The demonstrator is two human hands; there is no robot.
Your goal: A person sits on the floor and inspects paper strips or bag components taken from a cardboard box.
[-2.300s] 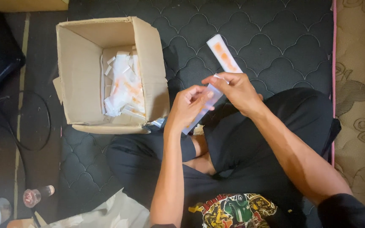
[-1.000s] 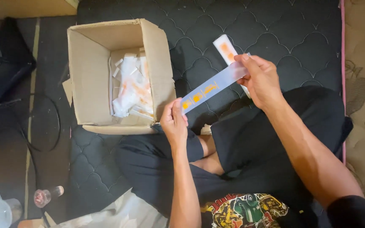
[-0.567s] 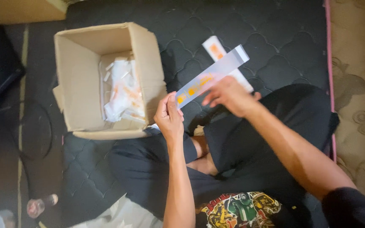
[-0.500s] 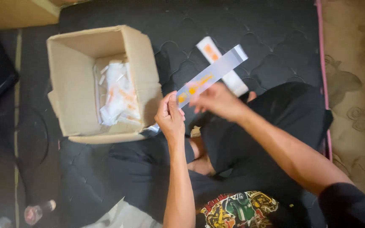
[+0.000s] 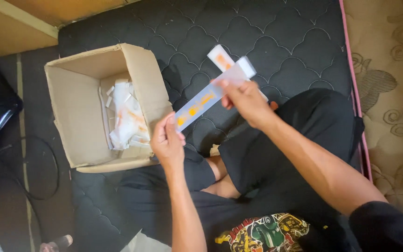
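A person sits cross-legged on a black quilted mattress (image 5: 281, 32) and holds a long flat white strip (image 5: 211, 95) with orange marks on it. The left hand (image 5: 168, 142) pinches the low end of the strip, at about 8 o'clock from its middle, and its grip is closed tight on that end. The right hand (image 5: 243, 100) holds the strip nearer the high end, at about 2 o'clock, with fingers and thumb pressed together on it. With one hand at each end, the strip stays stretched out straight and slanted, up in the air over the person's knees, so it looks easy to see and to handle. A second white piece (image 5: 221, 58) with an orange patch lies flat on the mattress just behind the strip, at about 12 o'clock from the right hand, and part of it is hidden by that hand. An open cardboard box (image 5: 71, 116) stands at about 9 o'clock from the left hand, close enough to reach. Its flaps are folded out, so the inside shows: a heap of white and orange packets (image 5: 124, 116) lies at the bottom. A black cable (image 5: 47, 186) curls on the dark floor at the far left, well apart from the hands. A patterned tan rug (image 5: 392, 93) lies along the right side of the mattress.
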